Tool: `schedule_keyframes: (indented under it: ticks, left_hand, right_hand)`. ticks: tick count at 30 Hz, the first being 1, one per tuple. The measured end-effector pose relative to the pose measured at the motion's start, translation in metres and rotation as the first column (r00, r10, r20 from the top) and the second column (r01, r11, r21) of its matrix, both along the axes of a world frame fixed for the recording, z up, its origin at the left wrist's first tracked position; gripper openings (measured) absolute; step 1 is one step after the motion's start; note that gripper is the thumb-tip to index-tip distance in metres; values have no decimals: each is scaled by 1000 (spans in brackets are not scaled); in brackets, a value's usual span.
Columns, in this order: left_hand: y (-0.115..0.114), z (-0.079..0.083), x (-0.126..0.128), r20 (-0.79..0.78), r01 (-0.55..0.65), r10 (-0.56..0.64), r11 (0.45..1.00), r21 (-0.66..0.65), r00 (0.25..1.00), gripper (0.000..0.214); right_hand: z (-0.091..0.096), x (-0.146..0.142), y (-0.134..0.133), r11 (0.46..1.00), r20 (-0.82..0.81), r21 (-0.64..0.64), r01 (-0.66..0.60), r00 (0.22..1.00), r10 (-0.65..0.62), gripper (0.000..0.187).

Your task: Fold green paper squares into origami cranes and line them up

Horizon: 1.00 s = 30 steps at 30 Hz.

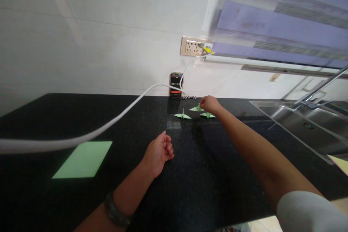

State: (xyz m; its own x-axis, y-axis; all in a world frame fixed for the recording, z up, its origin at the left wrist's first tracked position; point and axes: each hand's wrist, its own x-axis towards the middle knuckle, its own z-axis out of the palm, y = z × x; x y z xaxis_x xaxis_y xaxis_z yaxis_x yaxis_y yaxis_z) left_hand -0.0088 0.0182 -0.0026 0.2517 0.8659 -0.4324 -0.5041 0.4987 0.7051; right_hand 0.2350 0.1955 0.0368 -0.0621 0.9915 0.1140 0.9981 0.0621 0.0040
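My right hand [210, 104] reaches to the far part of the counter, its fingers pinched at a light green paper crane [196, 108] with spread wings. The fingers cover part of that crane. Two more green cranes are close by: one paper crane [182, 115] to the left and another paper crane [207, 115] just below my hand. Palm turned sideways, my left hand [160, 154] rests nearer to me over the dark counter, its fingers loosely curled, thumb apart, nothing visible in it. A green stack of square paper [83, 160] lies to its left.
A phone [176, 85] showing a timer leans on the tiled wall. A white cable [130, 107] runs from the wall socket [193, 46] across the view to the left. On the right is a steel sink [307, 127] with a tap. Yellow paper [339, 163] shows at the right edge.
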Motion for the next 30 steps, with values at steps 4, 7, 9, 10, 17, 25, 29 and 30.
schedule_keyframes:
  ticks: [4, 7, 9, 10, 17, 25, 29, 30]
  left_hand:
    - [0, 0, 0, -3, -8, 8, 1000, -4, 1000, 27]
    - [0, 0, 0, 7, -7, 7, 1000, 4, 1000, 27]
    - [-1, 1, 0, 6, -9, 9, 1000, 5, 1000, 27]
    - [-1, 1, 0, 3, -11, 11, 1000, 3, 1000, 27]
    - [-1, 3, 0, -3, -12, 12, 1000, 7, 1000, 27]
    - [-1, 4, 0, 0, -10, 10, 1000, 2, 1000, 27]
    - [-1, 4, 0, -8, -10, 10, 1000, -7, 1000, 27]
    - [-1, 4, 0, -8, -11, 11, 1000, -7, 1000, 27]
  right_hand:
    - [-11, -5, 3, 998, -24, -16, 63, 998, -63, 22]
    - [-16, -9, 4, 997, -26, -34, 75, 997, -76, 23]
    - [-19, -11, 4, 997, -21, -44, 68, 997, -69, 22]
    - [-20, -11, 4, 997, -18, -49, 62, 998, -63, 22]
    - [-24, -13, 0, 997, -6, -83, 8, 1000, -9, 21]
    - [-8, -6, 2, 997, -16, -57, -57, 998, 56, 26]
    - [8, -10, 4, 990, -11, -4, -143, 990, 143, 29]
    - [9, -15, 3, 982, -9, -12, -190, 982, 190, 28]
